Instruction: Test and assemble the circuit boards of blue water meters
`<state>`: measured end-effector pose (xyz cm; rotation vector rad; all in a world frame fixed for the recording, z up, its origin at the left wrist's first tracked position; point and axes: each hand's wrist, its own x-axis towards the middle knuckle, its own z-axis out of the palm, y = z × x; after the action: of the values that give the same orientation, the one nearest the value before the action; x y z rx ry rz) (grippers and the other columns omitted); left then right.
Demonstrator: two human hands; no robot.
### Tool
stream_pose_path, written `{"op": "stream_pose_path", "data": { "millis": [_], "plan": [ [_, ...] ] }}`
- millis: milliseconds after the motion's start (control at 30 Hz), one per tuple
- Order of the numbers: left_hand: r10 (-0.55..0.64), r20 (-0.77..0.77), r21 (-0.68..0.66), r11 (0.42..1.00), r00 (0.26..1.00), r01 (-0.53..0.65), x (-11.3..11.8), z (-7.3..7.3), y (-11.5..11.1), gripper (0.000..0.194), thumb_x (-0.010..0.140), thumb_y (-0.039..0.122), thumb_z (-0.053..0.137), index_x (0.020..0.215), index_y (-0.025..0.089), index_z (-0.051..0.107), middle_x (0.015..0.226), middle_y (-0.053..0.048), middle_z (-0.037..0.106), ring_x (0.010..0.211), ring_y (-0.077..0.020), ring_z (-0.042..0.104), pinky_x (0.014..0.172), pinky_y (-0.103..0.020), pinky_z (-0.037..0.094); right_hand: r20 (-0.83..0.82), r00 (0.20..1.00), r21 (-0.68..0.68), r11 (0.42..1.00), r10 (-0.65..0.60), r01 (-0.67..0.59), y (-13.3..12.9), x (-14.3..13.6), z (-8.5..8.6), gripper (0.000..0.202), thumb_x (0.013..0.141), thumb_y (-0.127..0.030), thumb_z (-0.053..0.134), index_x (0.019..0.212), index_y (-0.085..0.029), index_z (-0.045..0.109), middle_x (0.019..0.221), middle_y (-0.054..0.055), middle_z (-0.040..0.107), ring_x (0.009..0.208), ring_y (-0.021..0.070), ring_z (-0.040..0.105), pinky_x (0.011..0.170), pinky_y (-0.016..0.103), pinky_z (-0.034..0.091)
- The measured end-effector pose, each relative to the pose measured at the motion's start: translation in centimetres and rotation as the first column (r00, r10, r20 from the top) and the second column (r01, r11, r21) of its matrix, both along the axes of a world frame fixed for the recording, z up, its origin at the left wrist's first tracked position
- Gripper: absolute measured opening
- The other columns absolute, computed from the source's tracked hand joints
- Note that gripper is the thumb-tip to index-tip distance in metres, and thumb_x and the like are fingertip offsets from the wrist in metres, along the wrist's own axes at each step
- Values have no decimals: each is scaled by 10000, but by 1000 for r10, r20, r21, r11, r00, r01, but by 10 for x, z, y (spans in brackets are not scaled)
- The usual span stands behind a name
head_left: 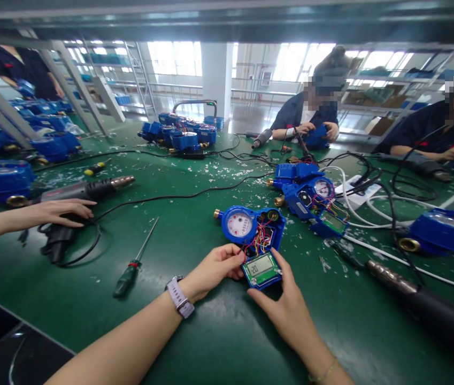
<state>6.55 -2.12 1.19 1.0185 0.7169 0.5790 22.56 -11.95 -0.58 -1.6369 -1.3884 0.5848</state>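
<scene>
A blue water meter [239, 224] lies on the green table with its housing open and coloured wires [264, 235] spilling out. The wires lead to a small display module [262, 269], a green circuit board with an LCD in a blue case. My right hand [286, 299] grips this module between thumb and fingers at its right and lower edges. At the module's upper left corner, my left hand [221, 264], with a watch on its wrist, pinches closed near the wires. What exactly sits between those fingertips is hidden.
A green-handled screwdriver [127, 279] lies left of my arms. Another person's hand [64, 210] rests by a heat gun [86, 190] on the left. Another heat gun [407, 289] lies right. More open meters [310, 195], cables and two co-workers are beyond.
</scene>
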Motion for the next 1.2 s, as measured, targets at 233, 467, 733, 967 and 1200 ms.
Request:
{"op": "stream_pose_path", "data": {
  "millis": [233,467,733,967,1200],
  "plan": [
    [-13,-5,29,999,1000,13,0,2,0,499,663,571,768,815,162,525,668,29,603,570,-71,539,629,-224,426,-33,999,-24,1000,17,-17,2,-2,5,766,772,-374,664,1426,-156,332,1409,139,462,1291,277,442,1067,428,362],
    [-25,-6,87,996,1000,26,0,1,-1,521,633,577,782,823,169,519,683,38,580,578,-79,523,607,-231,413,-35,999,-24,999,26,-27,3,-1,4,776,770,-384,656,1427,-138,323,1411,161,452,1295,295,434,1075,452,343],
    [-28,1,116,993,1000,28,1,0,-1,502,654,559,768,847,166,522,695,37,559,580,-87,514,602,-239,409,-69,997,4,1000,26,-26,3,-2,6,758,758,-367,675,1410,-147,356,1388,154,480,1299,300,434,1058,442,374],
    [24,23,135,991,999,-27,2,-1,-1,479,648,535,786,816,157,544,757,26,539,680,-103,513,631,-232,405,-95,994,18,999,46,-44,2,-2,9,721,763,-350,683,1396,-159,395,1351,140,527,1285,300,454,1034,438,412],
    [80,32,108,991,996,-83,2,2,-2,487,629,502,810,857,142,575,756,27,544,646,-94,488,582,-221,351,-72,994,32,996,81,-78,-2,-5,2,729,783,-314,675,1426,-131,386,1354,160,528,1260,308,483,1028,453,425]
  ]
}}
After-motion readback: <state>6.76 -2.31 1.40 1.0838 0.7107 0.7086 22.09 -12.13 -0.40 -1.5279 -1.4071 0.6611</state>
